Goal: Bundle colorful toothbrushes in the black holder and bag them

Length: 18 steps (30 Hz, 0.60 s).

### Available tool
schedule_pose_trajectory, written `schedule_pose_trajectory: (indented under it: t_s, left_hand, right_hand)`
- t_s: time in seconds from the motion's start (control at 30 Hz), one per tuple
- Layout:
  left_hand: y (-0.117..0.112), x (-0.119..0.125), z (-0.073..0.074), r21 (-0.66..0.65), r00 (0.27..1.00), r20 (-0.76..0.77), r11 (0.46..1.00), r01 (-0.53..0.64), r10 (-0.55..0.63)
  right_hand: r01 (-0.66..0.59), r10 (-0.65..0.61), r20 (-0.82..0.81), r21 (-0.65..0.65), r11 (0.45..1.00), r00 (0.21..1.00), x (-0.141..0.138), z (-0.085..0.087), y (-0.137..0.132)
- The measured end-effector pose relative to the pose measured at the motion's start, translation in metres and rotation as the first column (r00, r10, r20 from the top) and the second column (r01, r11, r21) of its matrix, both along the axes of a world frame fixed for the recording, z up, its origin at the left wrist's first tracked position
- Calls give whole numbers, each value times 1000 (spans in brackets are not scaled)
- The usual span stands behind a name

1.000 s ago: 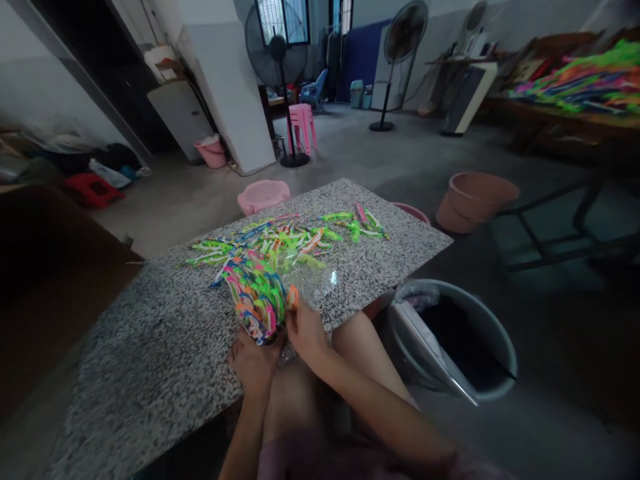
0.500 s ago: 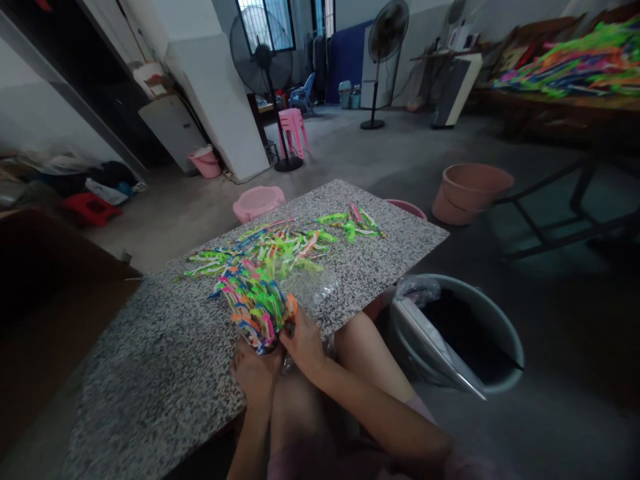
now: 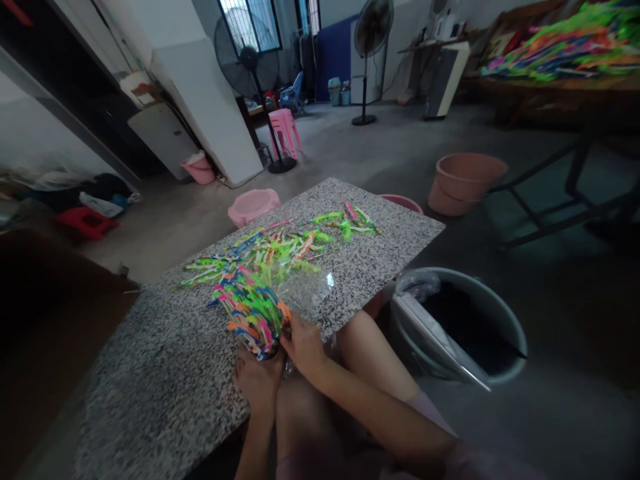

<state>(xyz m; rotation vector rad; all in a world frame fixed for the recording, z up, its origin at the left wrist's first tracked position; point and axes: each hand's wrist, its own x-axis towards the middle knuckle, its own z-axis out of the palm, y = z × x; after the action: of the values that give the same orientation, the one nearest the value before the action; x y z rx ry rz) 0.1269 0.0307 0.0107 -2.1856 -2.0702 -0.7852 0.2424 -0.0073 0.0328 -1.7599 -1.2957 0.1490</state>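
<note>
A thick bundle of slim, brightly coloured plastic pieces (image 3: 253, 310) stands near the table's front edge, in green, orange, pink, blue and white. My left hand (image 3: 257, 380) is curled about its lower end, with the fingers partly hidden. At the bundle's lower right side, my right hand (image 3: 305, 347) has its fingers closed against the pieces. Clear plastic film (image 3: 305, 287) lies just beyond my right hand, and a bit more shows between my hands. Loose pieces of the same kind (image 3: 280, 247) are scattered behind the bundle on the speckled stone tabletop (image 3: 165, 373).
Right of my knees stands a grey bucket (image 3: 517, 333) with a dark inside and a long flat white object leaning in it. A pink stool (image 3: 254, 205) and a pink bucket (image 3: 463, 190) are beyond the table. A large coloured pile (image 3: 575, 50) covers another table.
The view has shifted slightly, so the room sits a little further left and higher. Both hands stay at the bundle, which leans much as before.
</note>
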Motion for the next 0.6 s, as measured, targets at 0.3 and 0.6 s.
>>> schedule_pose_trajectory:
  t_s: [0.3, 0.6]
  left_hand:
    - [1, -3, -3, 10, 1000, -14, 1000, 13, -13]
    - [1, -2, 0, -31, 1000, -8, 999, 11, -11]
  right_hand:
    - [3, 14, 74, -223, 975, 997, 2, 24, -7]
    - [-40, 42, 54, -34, 999, 998, 0, 2, -7]
